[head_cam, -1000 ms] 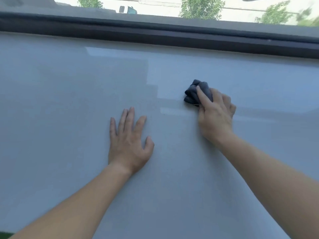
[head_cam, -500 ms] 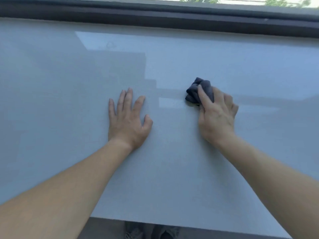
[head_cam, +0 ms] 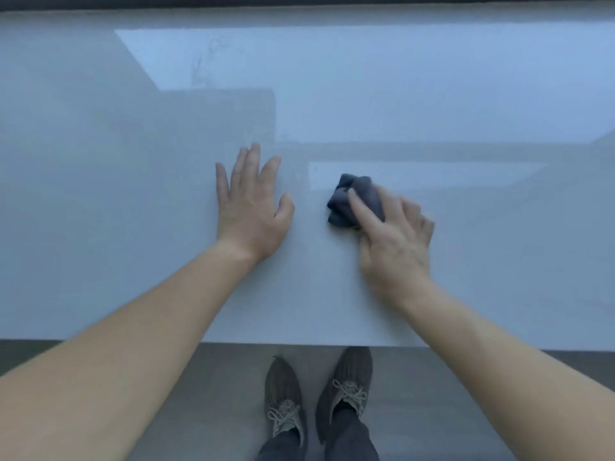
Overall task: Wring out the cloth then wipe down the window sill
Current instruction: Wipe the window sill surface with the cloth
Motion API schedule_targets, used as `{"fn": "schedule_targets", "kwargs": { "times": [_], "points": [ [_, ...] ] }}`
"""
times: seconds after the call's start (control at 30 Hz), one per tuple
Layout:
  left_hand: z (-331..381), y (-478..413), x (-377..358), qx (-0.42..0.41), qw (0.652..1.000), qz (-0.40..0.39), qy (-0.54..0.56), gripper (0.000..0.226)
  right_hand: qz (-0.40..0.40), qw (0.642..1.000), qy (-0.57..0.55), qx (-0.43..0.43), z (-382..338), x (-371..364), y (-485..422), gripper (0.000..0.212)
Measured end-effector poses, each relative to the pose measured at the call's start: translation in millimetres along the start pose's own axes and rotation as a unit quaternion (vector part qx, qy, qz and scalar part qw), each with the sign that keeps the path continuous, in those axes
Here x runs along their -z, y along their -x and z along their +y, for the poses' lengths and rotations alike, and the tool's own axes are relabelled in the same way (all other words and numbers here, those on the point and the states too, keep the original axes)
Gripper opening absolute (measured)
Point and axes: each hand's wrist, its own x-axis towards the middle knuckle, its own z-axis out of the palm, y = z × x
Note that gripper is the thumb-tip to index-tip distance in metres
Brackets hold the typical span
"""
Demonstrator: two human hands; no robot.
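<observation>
Less gap, cloth [head_cam: 343, 202] to left hand [head_cam: 252, 217]

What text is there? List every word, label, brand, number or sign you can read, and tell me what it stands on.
None: no readable text anywhere in the head view.
The cloth, the window sill and the shoes show no lettering or logo.
The faint smear on the sill is a mark, not writing.
</observation>
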Motion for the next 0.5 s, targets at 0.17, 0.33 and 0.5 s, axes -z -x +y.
{"fn": "schedule_targets", "kwargs": {
  "times": [0.17, 0.33, 0.5],
  "points": [
    [-11.6, 67.4, -7.2, -0.009, 1.000, -0.028, -0.005, 0.059, -0.076, 0.984, 0.035, 0.159, -2.1, 6.1, 56.3, 0.063],
    [-15.4, 74.5, -11.0, -0.009, 0.997, -0.069, -0.037, 0.069, -0.012, 0.997, 0.038, -0.060, 11.1, 10.1, 35.7, 0.065],
    [-15.0, 75.5, -11.1, -0.012, 0.996, -0.075, -0.054, 0.070, -0.037, 0.996, 0.026, 0.079, -40.1, 0.5, 105.4, 0.061]
  ]
}}
